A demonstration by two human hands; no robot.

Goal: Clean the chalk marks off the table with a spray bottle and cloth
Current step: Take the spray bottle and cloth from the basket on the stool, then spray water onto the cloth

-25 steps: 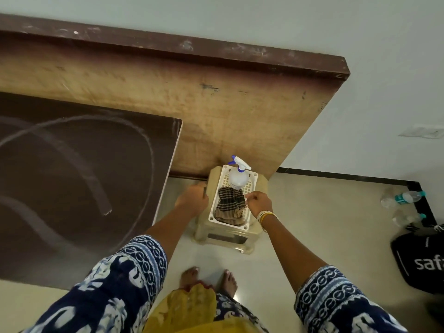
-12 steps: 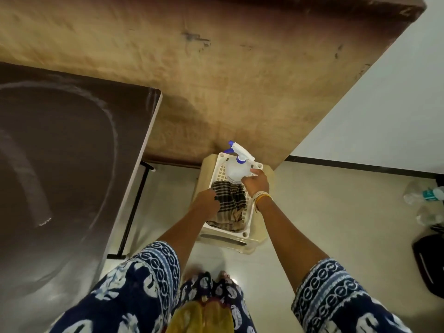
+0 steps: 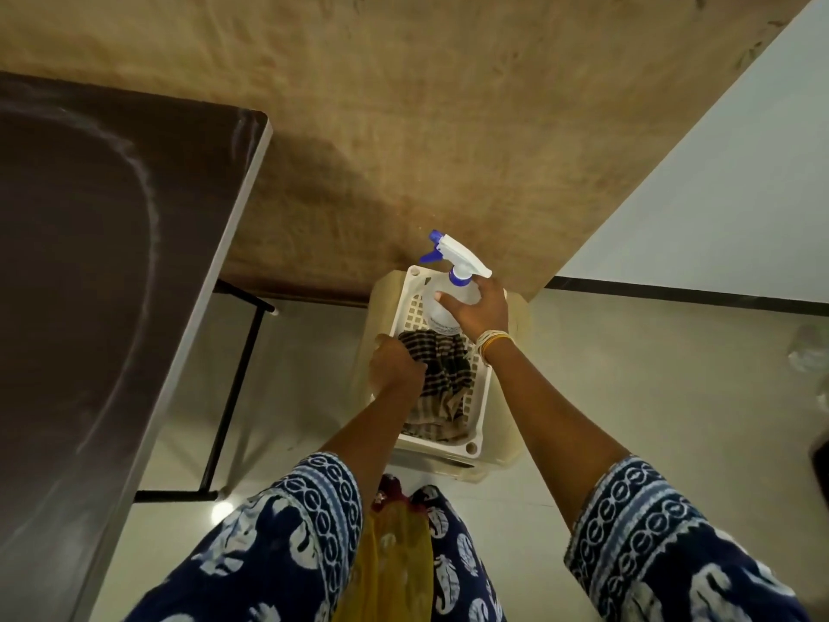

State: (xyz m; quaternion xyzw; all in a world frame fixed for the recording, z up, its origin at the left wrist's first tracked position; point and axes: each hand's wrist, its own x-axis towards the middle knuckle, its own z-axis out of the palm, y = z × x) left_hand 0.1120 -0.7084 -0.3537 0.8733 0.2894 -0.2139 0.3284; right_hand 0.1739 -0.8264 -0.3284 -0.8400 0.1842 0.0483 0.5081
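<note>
Far to the left of the white perforated plastic basket (image 3: 479, 397), the dark brown desk (image 3: 89, 262) carries its pale curved chalk marks (image 3: 146, 204) untouched, so the cleaning itself has not begun. At the basket's left rim the left hand (image 3: 394, 368), which half a second ago lay on top of the fabric, now has its fingers curled into the dark checked cloth (image 3: 442, 388), apparently gripping a fold; the cloth is still bunched in the basket's near half. In the far half of the basket stands the clear plastic spray bottle with a white and blue trigger head (image 3: 448, 280). The right hand (image 3: 480, 312), bangles at its wrist, has moved from the basket's rim a second ago to wrap the bottle's body just below the neck, thumb across the front. The basket sits on a beige plastic stool (image 3: 511, 424) on the floor. Judging by both grips, the fetching step is nearly finished: both tools look ready to be lifted out and carried left to the desk.
</note>
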